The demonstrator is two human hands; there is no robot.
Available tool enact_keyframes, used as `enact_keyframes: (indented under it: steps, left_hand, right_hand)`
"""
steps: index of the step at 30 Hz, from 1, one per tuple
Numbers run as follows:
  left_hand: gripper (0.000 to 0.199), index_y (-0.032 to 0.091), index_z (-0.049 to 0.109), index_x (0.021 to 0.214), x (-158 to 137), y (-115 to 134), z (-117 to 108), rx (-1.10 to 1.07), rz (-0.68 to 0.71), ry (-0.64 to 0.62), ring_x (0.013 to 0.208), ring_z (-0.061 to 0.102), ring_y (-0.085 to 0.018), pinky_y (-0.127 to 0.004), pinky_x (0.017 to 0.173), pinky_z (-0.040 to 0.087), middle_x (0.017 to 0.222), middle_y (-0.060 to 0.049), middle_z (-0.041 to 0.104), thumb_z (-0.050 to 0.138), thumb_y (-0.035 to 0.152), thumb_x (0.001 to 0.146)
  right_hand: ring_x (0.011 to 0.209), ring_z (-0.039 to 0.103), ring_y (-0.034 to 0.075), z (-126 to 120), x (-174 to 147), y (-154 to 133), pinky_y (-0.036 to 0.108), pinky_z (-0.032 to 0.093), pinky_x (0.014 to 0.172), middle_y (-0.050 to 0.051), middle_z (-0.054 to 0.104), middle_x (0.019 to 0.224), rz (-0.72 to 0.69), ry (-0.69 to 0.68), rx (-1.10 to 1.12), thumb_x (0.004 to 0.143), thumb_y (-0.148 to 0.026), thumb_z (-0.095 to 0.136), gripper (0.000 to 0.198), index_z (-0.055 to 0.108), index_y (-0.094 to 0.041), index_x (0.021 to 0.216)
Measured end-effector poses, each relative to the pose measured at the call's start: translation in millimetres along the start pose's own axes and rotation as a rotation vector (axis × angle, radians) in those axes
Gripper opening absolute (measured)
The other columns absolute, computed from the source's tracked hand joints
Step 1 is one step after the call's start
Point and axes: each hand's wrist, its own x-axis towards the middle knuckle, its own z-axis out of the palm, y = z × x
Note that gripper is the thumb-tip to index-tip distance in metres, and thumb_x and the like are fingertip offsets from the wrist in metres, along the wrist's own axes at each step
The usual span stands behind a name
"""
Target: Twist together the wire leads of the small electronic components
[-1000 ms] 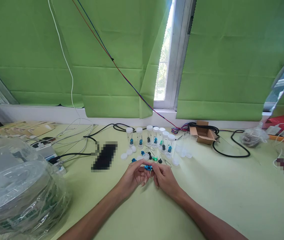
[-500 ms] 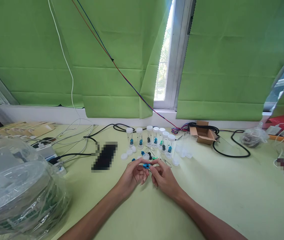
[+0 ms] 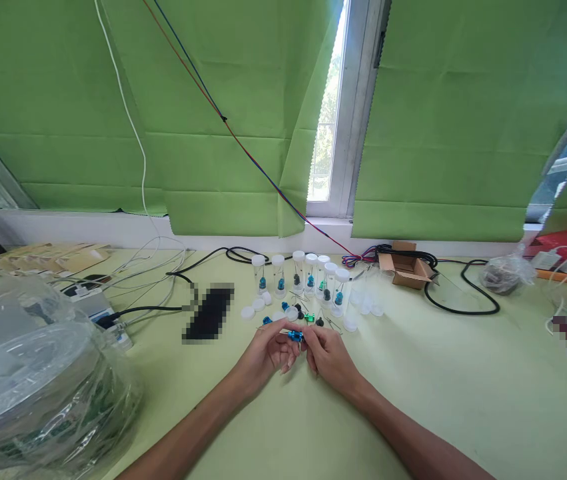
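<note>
Above the table's middle, my left hand (image 3: pixel 269 348) and my right hand (image 3: pixel 332 353) meet at a small shiny blue part (image 3: pixel 295 336). My left fingers are closed round its left side, and the thumb and fingertips of my right hand pinch its right end. Just beyond my fingers lie a green part (image 3: pixel 309 317), a black knob-like piece (image 3: pixel 320 322), another blue part (image 3: pixel 267 321) and several thin metal pins (image 3: pixel 334 325). White round caps (image 3: pixel 248 313) lie to the left of these. Behind stands a row of clear capped vials (image 3: pixel 278 275) with blue, dark or green pieces inside.
Clear tubes (image 3: pixel 362 299) lie right of the vials, near an open cardboard box (image 3: pixel 406 268). A black cable (image 3: pixel 463 312) loops beside it. On the left are a pixelated dark object (image 3: pixel 209 312) and a large plastic-wrapped spool (image 3: pixel 38 373).
The blue part has shifted slightly right and down, and more of it shows. My right fingers have drawn back to its right end, uncovering the green and black pieces behind.
</note>
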Motion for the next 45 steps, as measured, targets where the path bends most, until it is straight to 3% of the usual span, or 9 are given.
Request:
enact_keyframes:
  steps: [6,13,21,27,37,41,45]
  left_hand:
    - [0.036,0.009,0.069,0.096,2.2,0.2,-0.3,-0.029,0.006,0.006,0.044,0.053,-0.013,-0.022,0.039,0.038,0.061,-0.008,0.064,0.053,0.04,0.088]
    - [0.033,0.01,0.069,0.089,1.4,5.2,1.6,-0.07,0.02,0.086,0.041,0.052,-0.011,-0.02,0.039,0.038,0.057,-0.006,0.064,0.054,0.039,0.087]
    - [0.033,0.01,0.068,0.093,1.7,1.4,-1.6,-0.046,0.017,0.048,0.043,0.052,-0.012,-0.021,0.04,0.039,0.059,-0.006,0.064,0.053,0.038,0.089]
    - [0.034,0.009,0.068,0.099,1.1,-0.9,-3.4,-0.009,0.016,0.005,0.044,0.052,-0.012,-0.022,0.04,0.039,0.062,-0.007,0.064,0.051,0.038,0.09]
    - [0.038,0.008,0.069,0.098,1.6,-1.5,-0.9,0.01,0.006,0.003,0.044,0.053,-0.013,-0.022,0.038,0.039,0.061,-0.008,0.064,0.05,0.04,0.09]
    - [0.036,0.009,0.068,0.1,2.5,-1.4,-2.7,-0.008,0.011,0.015,0.044,0.053,-0.013,-0.022,0.039,0.039,0.062,-0.008,0.065,0.051,0.039,0.09]
    - [0.036,0.009,0.069,0.096,2.0,-0.2,-3.5,-0.03,0.035,0.04,0.043,0.053,-0.012,-0.022,0.039,0.039,0.06,-0.007,0.064,0.05,0.04,0.09]
  right_hand:
    - [0.036,0.042,0.011,1.5,1.4,4.0,0.024,0.036,0.045,-0.004,0.046,0.038,0.006,0.042,0.003,0.095,-0.058,0.034,0.055,0.051,-0.019,0.06]
    - [0.037,0.044,0.009,2.0,-1.4,4.3,0.021,0.034,0.041,-0.005,0.056,0.053,0.005,0.003,0.051,0.092,-0.052,0.047,0.037,0.055,-0.018,0.102]
    - [0.039,0.042,0.009,0.5,-1.4,2.6,0.02,0.034,0.042,-0.006,0.05,0.048,-0.012,-0.026,0.059,0.093,-0.047,0.046,0.031,0.054,-0.018,0.086]
    - [0.036,0.04,0.008,-0.4,1.2,3.0,0.02,0.031,0.042,-0.006,0.044,0.041,-0.013,-0.011,0.021,0.094,-0.05,0.043,0.043,0.05,-0.019,0.066]
    - [0.032,0.039,0.009,2.3,1.2,8.6,0.023,0.033,0.042,-0.004,0.045,0.036,0.046,0.015,0.003,0.094,-0.058,0.035,0.056,0.051,-0.018,0.058]
    - [0.035,0.04,0.01,1.8,1.8,6.3,0.022,0.033,0.042,-0.004,0.046,0.039,0.028,0.043,-0.003,0.094,-0.057,0.038,0.05,0.052,-0.018,0.065]
    - [0.037,0.041,0.009,1.0,0.3,3.9,0.021,0.033,0.041,-0.006,0.05,0.045,0.023,0.012,0.035,0.091,-0.051,0.048,0.033,0.054,-0.019,0.092]
